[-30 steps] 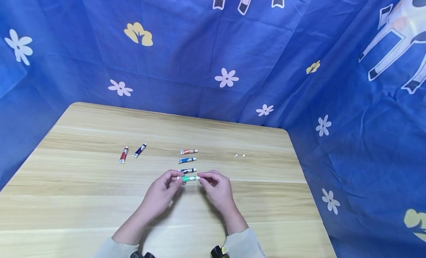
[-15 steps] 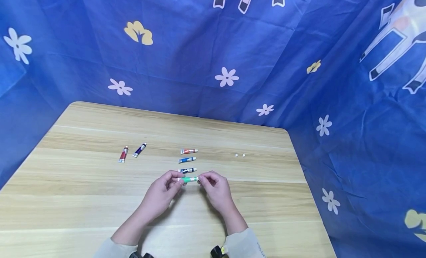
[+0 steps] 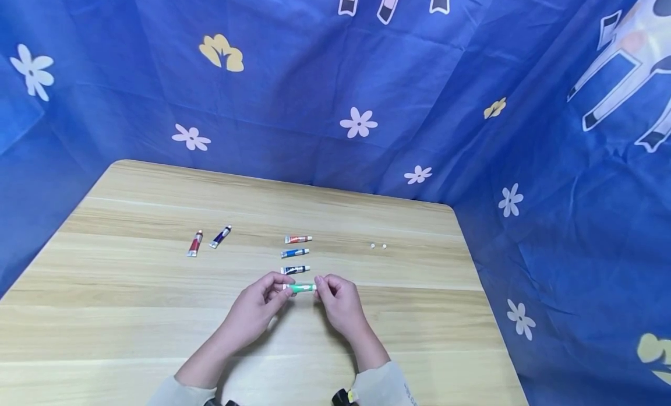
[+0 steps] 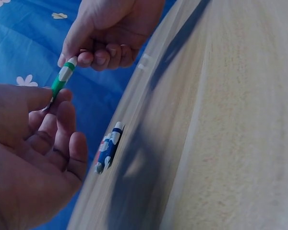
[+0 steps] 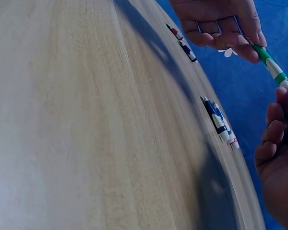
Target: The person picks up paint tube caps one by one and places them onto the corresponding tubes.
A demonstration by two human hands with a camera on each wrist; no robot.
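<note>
A small green paint tube [image 3: 302,288] is held level between both hands above the table. My left hand [image 3: 258,306] pinches its flat crimped end between thumb and fingers. At the other end my right hand [image 3: 341,304] pinches the white cap [image 4: 73,61] with thumb and forefinger. In the right wrist view the tube [image 5: 270,64] slants between the two hands. Just beyond them lie a dark blue paint tube [image 3: 296,269], a blue paint tube [image 3: 295,253] and an orange-red paint tube [image 3: 299,239], stacked in a column.
A red paint tube [image 3: 195,243] and a purple paint tube [image 3: 220,236] lie apart on the left of the wooden table [image 3: 131,313]. Two small white caps [image 3: 373,246] sit to the right. A blue patterned cloth [image 3: 293,91] hangs behind the table and along its sides.
Both hands have moved slightly nearer the body and to the right with the green paint tube. My right fingers have shifted around the cap. The tubes on the table have stayed put.
</note>
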